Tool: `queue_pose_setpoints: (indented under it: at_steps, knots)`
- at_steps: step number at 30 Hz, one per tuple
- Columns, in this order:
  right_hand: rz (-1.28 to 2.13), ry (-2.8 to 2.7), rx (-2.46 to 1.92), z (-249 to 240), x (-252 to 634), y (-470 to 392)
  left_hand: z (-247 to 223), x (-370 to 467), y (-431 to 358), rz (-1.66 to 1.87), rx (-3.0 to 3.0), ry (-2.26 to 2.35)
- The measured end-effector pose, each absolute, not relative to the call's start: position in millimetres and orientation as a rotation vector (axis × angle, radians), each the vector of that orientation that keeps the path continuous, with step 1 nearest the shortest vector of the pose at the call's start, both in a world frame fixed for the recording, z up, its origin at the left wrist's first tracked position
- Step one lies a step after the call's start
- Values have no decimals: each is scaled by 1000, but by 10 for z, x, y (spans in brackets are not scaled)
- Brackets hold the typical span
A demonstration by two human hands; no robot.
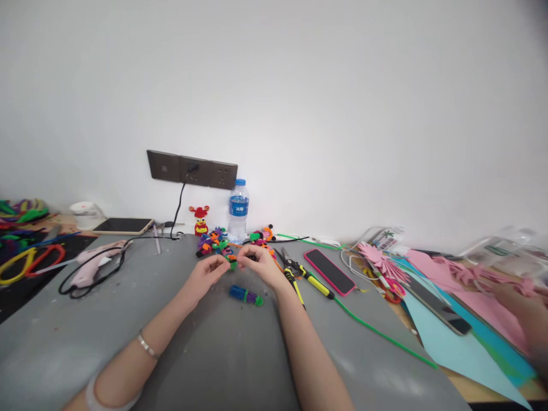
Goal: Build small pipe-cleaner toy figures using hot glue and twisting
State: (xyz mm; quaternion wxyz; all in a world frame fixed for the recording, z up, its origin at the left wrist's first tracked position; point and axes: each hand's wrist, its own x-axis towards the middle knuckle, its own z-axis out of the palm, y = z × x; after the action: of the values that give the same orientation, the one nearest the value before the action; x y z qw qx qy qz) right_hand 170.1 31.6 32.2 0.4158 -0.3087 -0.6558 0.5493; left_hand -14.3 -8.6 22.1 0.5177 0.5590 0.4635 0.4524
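Note:
My left hand (pixel 209 273) and my right hand (pixel 258 264) are close together over the grey mat (pixel 222 354). Between their fingertips is a small green and orange craft piece (pixel 232 262). The left fingers are pinched at its left side. My right fingers are pinched at its right side, on a dark bit too small to name. Just below the hands, a blue, purple and green fuzzy bundle (pixel 245 295) lies on the mat. Behind them sit colourful fuzzy figures (pixel 214 241).
Yellow-handled pliers (pixel 317 283) and a pink-cased phone (pixel 329 272) lie right of my hands. A water bottle (pixel 238 211) stands against the wall. A glue gun (pixel 92 265) with a looped cable lies left. Another person's hand (pixel 520 311) is at the far right beside pink paper.

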Motion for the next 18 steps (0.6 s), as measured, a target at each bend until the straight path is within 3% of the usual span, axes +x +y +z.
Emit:
queue_pose_setpoints:
  at_steps: [18]
  knots:
    - [1649,-1523,-670,240,1664,312,195,-122,-147,892,1440,926]
